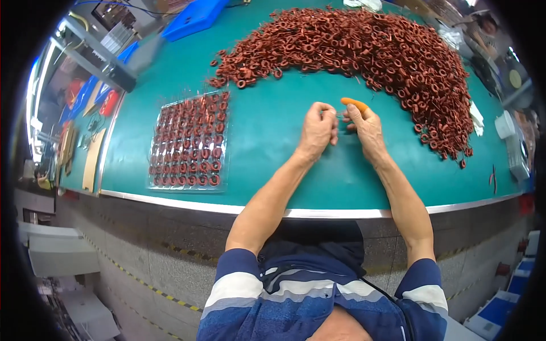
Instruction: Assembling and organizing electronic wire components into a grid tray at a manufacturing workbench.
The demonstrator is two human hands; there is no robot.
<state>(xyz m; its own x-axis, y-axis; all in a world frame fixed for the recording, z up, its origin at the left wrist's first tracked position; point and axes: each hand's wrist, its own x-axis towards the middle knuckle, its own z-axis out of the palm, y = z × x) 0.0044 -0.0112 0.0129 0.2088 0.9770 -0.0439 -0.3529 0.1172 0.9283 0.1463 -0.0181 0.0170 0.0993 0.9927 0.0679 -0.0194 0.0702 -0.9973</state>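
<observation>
Over the middle of the green table (261, 153), my left hand (318, 129) is closed in a pinch, facing my right hand (368, 131). My right hand is also pinched, and an orange finger cot (355, 104) covers one of its fingers. Something thin shows between the fingertips, too small to name. Beyond my hands a large heap of red-brown ring coils (364, 42) with wire leads curves across the far side and down the right. To the left lies a clear plastic tray (226, 181) filled with rows of the same coils (193, 142).
Red-handled pliers (493, 179) lie near the right end of the table. A blue bin (194, 18) sits at the far left. White cloths (476, 118) and a white tub (504, 124) are past the heap. Another person (483, 31) is at the far right.
</observation>
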